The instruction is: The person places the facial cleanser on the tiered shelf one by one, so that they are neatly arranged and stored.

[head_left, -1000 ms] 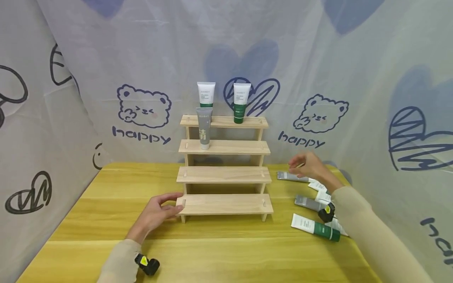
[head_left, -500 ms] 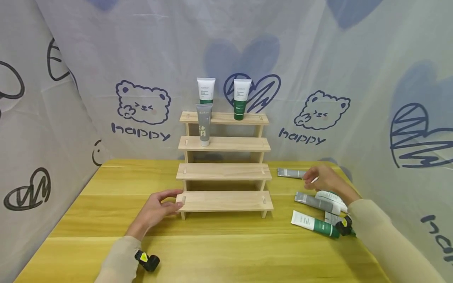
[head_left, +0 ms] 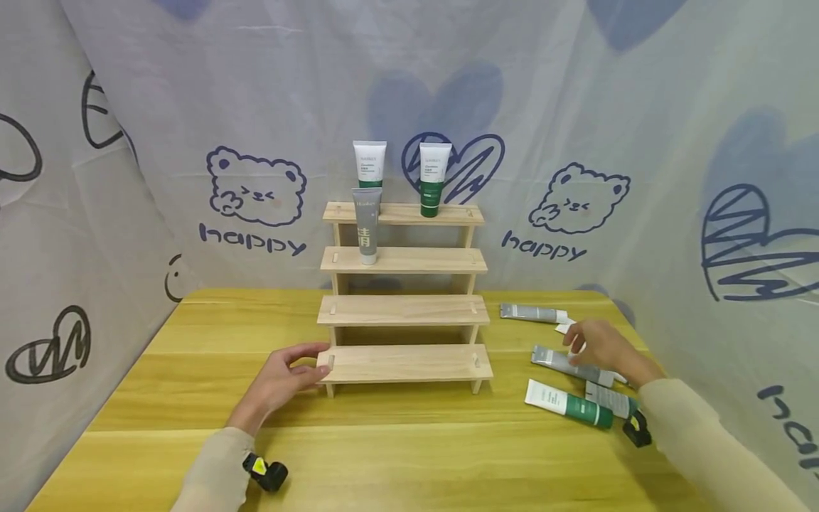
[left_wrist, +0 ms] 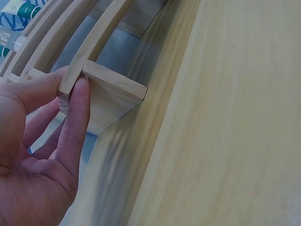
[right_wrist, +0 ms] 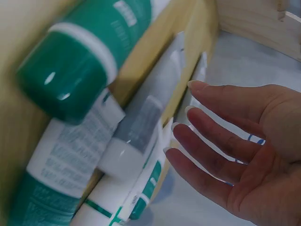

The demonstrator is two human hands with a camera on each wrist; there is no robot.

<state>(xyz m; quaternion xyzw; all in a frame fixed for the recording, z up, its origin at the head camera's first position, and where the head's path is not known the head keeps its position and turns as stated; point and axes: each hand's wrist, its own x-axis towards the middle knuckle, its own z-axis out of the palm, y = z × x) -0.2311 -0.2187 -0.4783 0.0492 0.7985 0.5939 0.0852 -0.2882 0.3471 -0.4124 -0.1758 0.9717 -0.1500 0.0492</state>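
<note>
A wooden four-step display stand [head_left: 403, 311] stands on the table. My left hand [head_left: 281, 380] pinches the left end of its lowest shelf between thumb and fingers, seen closely in the left wrist view. My right hand [head_left: 604, 348] hovers over the loose tubes at the right, fingers relaxed and holding nothing. Below and near it lie a grey tube [head_left: 557, 360], a white-and-green tube [head_left: 568, 404] and another white-and-green tube [head_left: 611, 400] partly under my wrist. Farther back lies a second grey tube [head_left: 530, 313]. More white tubes are partly hidden by my right hand.
Two white-and-green tubes, one at the left [head_left: 370, 163] and one at the right [head_left: 431, 181], stand on the top shelf. A grey tube [head_left: 367, 224] stands on the shelf below. A printed cloth [head_left: 557, 107] hangs behind the wooden table [head_left: 409, 455] and along its sides.
My right hand has moved right and nearer to me, from over the back grey tube to over the middle of the pile. My left hand has stayed on the shelf end.
</note>
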